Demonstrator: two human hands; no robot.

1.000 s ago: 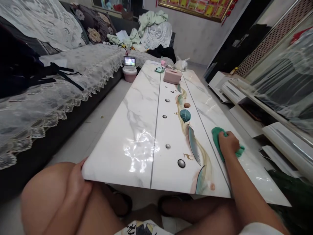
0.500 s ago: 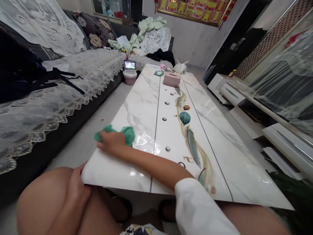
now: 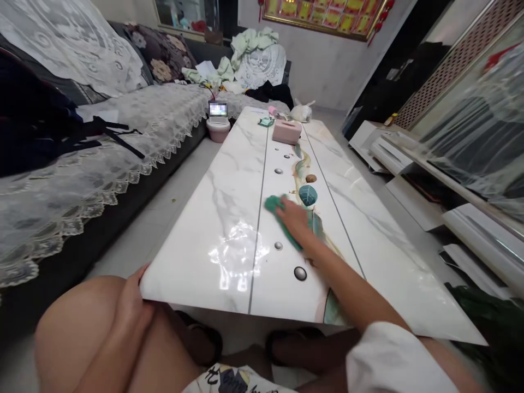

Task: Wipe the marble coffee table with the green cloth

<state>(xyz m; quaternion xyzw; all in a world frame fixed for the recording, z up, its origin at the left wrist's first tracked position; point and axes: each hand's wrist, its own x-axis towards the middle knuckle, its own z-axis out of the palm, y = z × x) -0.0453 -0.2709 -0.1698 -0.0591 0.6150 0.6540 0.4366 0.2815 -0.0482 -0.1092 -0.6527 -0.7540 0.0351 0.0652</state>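
Note:
A green cloth (image 3: pixel 280 212) lies bunched and partly spread on the white marble-patterned table (image 3: pixel 204 218), over its decorated middle strip. My right hand (image 3: pixel 295 219) is closed on the cloth and presses it to the tabletop, its fingers slightly blurred. The cloth sits just below a printed teal leaf. At the table's near left corner, my left hand (image 3: pixel 137 295) grips the edge beside my knee; some of its fingers are hidden by the corner.
A pink tissue box (image 3: pixel 287 132) stands toward the table's far end, with a white plastic bag (image 3: pixel 302 113) behind it. Left is a lace-covered sofa (image 3: pixel 164 120); near it a small screen (image 3: pixel 218 111) rests on a pink bin (image 3: pixel 218 132). A white cabinet (image 3: pixel 413 191) runs along the right.
My right hand has swept the green cloth from the table's left edge rightward onto the middle strip. My left hand stays at the corner.

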